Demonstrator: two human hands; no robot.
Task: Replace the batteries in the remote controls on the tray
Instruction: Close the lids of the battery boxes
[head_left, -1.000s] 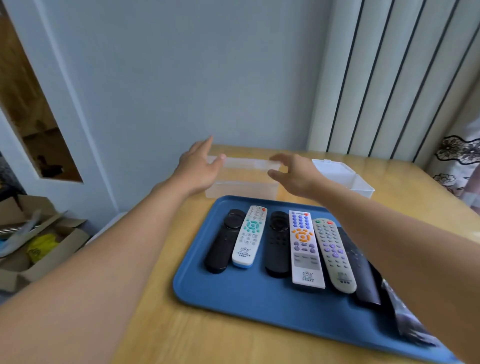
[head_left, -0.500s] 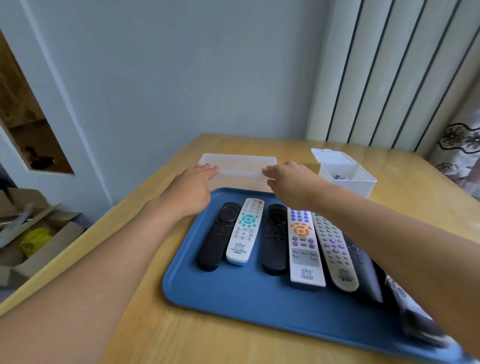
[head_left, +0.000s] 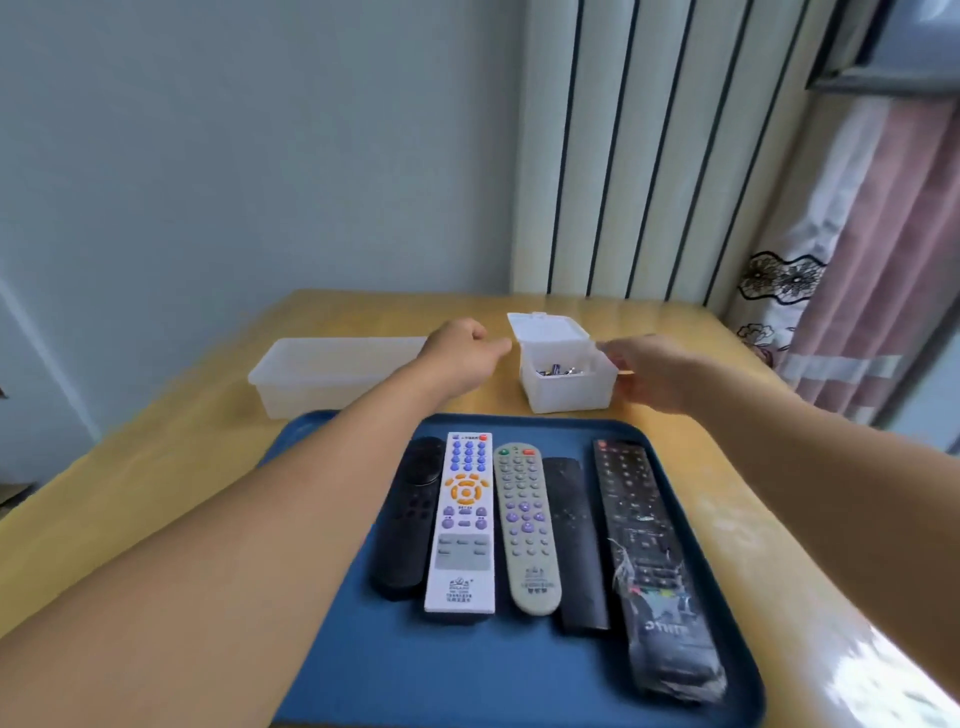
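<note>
both grips hold nothing, left hand (head_left: 460, 347) and right hand (head_left: 655, 370) flanking battery box (head_left: 566, 384).

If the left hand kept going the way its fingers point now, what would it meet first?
Most likely the small white box with its lid up: the left hand points right, toward the box's near side. Depth is hard to judge.

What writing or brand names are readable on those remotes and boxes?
"PHILIPS", seen upside down and only probably: foot of the long black remote in plastic wrap.
Logo and small print at the foot of the white remote: too blurred.
Logo at the foot of the grey remote: too blurred.
Small lidded box: no text.
</note>
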